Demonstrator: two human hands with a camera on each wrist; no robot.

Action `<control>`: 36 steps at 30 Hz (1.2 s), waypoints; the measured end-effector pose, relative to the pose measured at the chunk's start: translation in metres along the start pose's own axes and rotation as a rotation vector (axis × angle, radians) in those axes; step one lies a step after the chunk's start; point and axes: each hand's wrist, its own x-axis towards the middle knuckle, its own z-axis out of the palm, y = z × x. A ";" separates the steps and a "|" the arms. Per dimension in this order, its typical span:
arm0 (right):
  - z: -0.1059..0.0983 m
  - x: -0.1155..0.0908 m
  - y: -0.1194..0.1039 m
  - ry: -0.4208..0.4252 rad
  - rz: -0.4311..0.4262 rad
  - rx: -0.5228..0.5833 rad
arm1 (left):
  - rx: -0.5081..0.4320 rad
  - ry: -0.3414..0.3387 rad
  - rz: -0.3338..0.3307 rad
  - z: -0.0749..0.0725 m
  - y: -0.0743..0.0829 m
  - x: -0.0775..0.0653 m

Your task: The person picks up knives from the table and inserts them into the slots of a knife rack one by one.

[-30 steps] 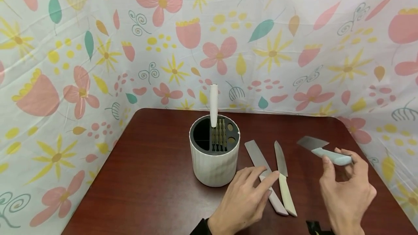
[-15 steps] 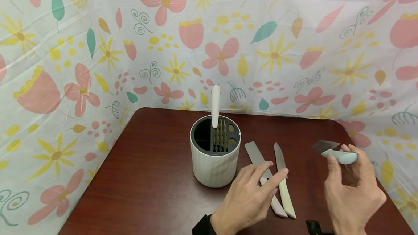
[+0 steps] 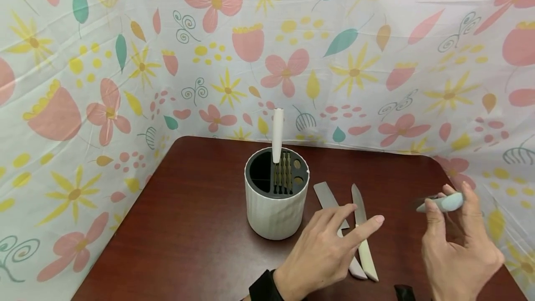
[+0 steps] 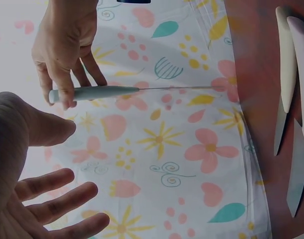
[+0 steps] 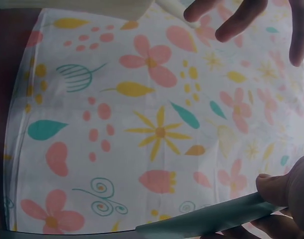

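"Knife [image 3: 447, 203] with the smooth, pale-blue handle: where?"

"At the right, off the glossy brown table [image 3: 188, 208], pinched in the right hand [image 3: 461, 252]."

"And the left hand [image 3: 323, 250]?"

"Fingers spread wide over a square-tipped knife [image 3: 327, 195] and a pointed knife [image 3: 368, 259], right of the round, textured white holder [image 3: 274, 217]."

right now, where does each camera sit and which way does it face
Head: on the head, facing forward and down over the knife holder; left hand and right hand show.
Left wrist: on that wrist, facing the blue-handled knife; both hands show.
Right wrist: on that wrist, facing the floral cloth beyond that knife; both hands show partly.
Shared: both wrist views show that knife and cloth.
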 end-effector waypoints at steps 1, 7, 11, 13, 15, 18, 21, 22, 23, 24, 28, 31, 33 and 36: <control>0.000 0.000 -0.001 0.002 -0.007 0.018 | -0.006 0.000 0.001 0.000 0.000 0.001; 0.000 -0.001 -0.005 -0.018 -0.048 0.107 | -0.074 -0.005 -0.008 -0.003 0.001 0.004; 0.003 0.000 -0.010 -0.018 -0.084 0.151 | -0.099 -0.005 -0.003 -0.004 0.001 0.009; 0.006 0.001 -0.013 -0.005 -0.091 0.195 | -0.100 0.003 0.004 -0.005 0.001 0.012; 0.007 0.001 -0.016 0.010 -0.098 0.241 | -0.100 0.010 0.009 -0.006 0.001 0.015; 0.009 0.000 -0.021 0.025 -0.107 0.296 | -0.100 0.016 0.013 -0.007 0.000 0.019; 0.009 0.000 -0.025 0.022 -0.121 0.315 | -0.093 0.013 0.015 -0.009 0.000 0.023; 0.010 0.000 -0.027 0.022 -0.127 0.318 | -0.089 0.013 0.016 -0.009 0.000 0.024; 0.010 0.000 -0.028 0.020 -0.134 0.320 | -0.087 0.017 0.021 -0.009 0.000 0.026; 0.011 0.000 -0.029 0.018 -0.140 0.324 | -0.092 0.013 0.021 -0.010 0.001 0.027; 0.012 -0.002 -0.037 0.020 -0.161 0.327 | -0.096 0.029 0.046 -0.010 0.001 0.032; 0.012 -0.003 -0.043 0.012 -0.167 0.321 | -0.100 0.046 0.065 -0.010 0.002 0.035; 0.012 -0.005 -0.047 0.001 -0.175 0.325 | -0.103 0.058 0.073 -0.011 0.003 0.037; 0.014 -0.006 -0.052 -0.008 -0.191 0.349 | -0.107 0.087 0.080 -0.012 0.004 0.039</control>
